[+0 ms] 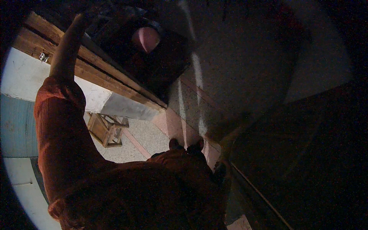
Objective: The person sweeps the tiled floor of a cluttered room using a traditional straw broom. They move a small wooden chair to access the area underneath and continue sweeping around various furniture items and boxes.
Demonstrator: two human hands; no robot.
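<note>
My left arm, in a rust-red sleeve (63, 122) pushed up toward the elbow, stretches up and across a wooden door frame (115, 78). The left hand (86, 16) reaches into the dark at the upper left, near dim items that I cannot make out. Its fingers are lost in shadow, so whether it holds anything does not show. Beyond the frame, a round pink object (146, 39), partly sunlit, rests on or among dark things. Deep shadow covers my right side, and no right hand can be made out there.
A small wooden stool (105, 130) lies or stands on the speckled floor (134, 147) by a white wall (27, 71). A metal fitting (43, 57) is fixed to the frame. My feet (186, 144) are near a pink floor stripe. Light streaks (197, 73) cross the dark floor.
</note>
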